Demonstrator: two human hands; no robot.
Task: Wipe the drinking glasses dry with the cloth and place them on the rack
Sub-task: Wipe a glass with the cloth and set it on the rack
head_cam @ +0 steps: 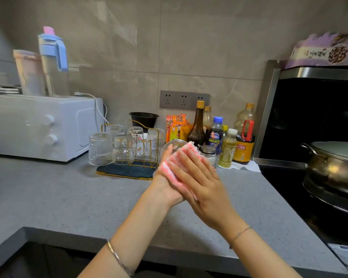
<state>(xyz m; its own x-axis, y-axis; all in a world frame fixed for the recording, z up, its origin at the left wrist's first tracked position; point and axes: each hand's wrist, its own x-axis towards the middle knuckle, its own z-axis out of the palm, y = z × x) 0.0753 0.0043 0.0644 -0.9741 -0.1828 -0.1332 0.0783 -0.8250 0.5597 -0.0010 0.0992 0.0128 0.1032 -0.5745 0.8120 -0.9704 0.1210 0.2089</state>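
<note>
Glass (172, 146) sits in the left hand (165, 183), tipped w/ its open rim facing the wall, just in front of the rack (129, 169). Right hand (197, 183) lies flat over the pink-and-white cloth (181, 159), pressing it onto the glass wall, so both hands are closed together around glass + cloth. Hands are blurred, so exact finger placement is hard to tell. Five other glasses (99, 148) sit upside down on the rack's gold wires.

Handling, as I judge it: thin clear glass, light but fragile, prob. slick if wet. Cloth is soft and gives grip. Best held round the body, not the rim, w/ gentle squeeze only.
</note>
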